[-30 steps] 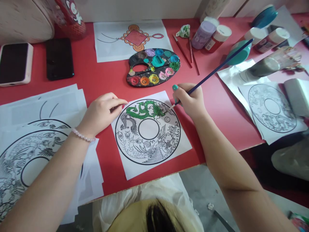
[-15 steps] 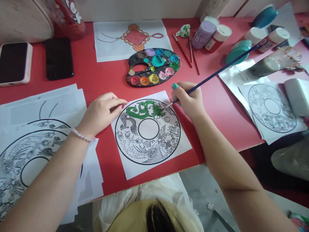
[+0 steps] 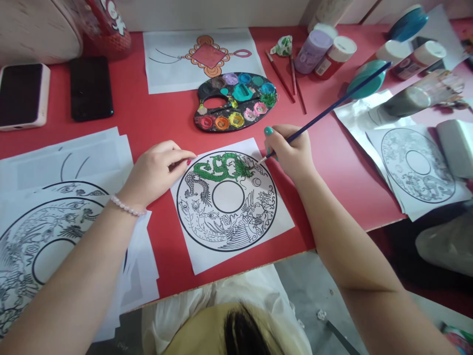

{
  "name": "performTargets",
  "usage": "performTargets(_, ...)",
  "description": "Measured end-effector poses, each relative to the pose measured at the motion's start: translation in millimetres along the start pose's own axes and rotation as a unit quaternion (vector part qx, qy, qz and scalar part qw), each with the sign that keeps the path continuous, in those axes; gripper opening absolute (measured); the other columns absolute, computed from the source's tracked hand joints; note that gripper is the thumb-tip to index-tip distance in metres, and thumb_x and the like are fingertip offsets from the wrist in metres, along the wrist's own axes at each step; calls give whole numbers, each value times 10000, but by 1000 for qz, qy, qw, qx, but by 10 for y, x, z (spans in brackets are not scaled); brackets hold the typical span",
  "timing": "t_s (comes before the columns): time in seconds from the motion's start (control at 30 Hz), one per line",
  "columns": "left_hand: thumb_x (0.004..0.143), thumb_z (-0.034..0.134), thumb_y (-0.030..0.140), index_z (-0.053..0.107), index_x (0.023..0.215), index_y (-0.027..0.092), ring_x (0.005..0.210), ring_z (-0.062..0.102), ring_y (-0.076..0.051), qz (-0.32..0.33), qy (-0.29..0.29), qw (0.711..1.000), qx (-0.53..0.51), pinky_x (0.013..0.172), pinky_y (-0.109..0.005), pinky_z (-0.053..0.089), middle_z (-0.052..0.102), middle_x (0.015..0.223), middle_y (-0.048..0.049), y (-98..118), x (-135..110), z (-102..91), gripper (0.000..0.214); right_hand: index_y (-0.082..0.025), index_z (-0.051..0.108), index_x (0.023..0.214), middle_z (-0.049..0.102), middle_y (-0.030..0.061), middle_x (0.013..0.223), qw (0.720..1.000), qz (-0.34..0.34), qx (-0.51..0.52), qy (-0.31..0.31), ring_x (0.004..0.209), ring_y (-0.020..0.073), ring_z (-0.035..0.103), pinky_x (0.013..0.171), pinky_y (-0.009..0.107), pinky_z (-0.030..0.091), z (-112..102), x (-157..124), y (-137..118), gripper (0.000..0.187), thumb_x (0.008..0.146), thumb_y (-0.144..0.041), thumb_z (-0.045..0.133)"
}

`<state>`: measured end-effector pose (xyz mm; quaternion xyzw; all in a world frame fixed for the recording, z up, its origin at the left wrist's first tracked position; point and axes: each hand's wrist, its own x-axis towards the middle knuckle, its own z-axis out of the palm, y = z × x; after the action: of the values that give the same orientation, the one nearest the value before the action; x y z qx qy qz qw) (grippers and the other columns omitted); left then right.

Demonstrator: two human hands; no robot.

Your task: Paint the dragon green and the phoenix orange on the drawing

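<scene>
A white sheet (image 3: 201, 261) lies on the red table, printed with a round line drawing of a dragon and a phoenix. Green paint covers much of the dragon (image 3: 210, 169) at the top; the rest is bare outline. My left hand (image 3: 157, 165) has its fingers drawn together, their tips holding down the sheet's upper left edge. In my right hand (image 3: 290, 148) a thin blue paintbrush (image 3: 332, 107) is pinched near its ferrule, its tip at the dragon's head. A black paint palette (image 3: 225, 125) with several coloured wells sits just beyond the sheet.
Printed sheets (image 3: 136, 256) are stacked under my left forearm. Two phones (image 3: 91, 88) lie at the back left. Behind the palette is a knot picture (image 3: 162, 79). Small brushes (image 3: 281, 76), paint bottles (image 3: 334, 58) and a jar of murky water (image 3: 406, 102) stand at the right.
The brush tip and my right hand have shifted very slightly. My left hand keeps its place on the sheet.
</scene>
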<state>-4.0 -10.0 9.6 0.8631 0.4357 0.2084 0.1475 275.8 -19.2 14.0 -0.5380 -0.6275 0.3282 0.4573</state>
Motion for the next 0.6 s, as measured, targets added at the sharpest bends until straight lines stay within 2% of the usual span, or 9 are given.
performTargets(0.23, 904, 496, 225, 708, 1005, 186, 701, 541, -112, -1, -2, 1000, -1, 656, -237, 424, 592, 830, -16, 1, 5, 9, 238, -195, 344, 477, 313, -38, 489, 1000, -4, -4, 2, 456, 61, 304, 430, 255, 249, 4, 1, 1, 519, 850, -491, 552)
performTargets(0.6, 905, 482, 235, 708, 995, 194, 700, 543, -120, -4, -4, 1000, 5, 655, -248, 428, 594, 828, -19, 7, 3, 3, 247, -194, 374, 515, 303, -39, 507, 1000, -12, -15, 19, 474, 63, 310, 437, 243, 265, 10, 4, 16, 478, 882, -463, 521)
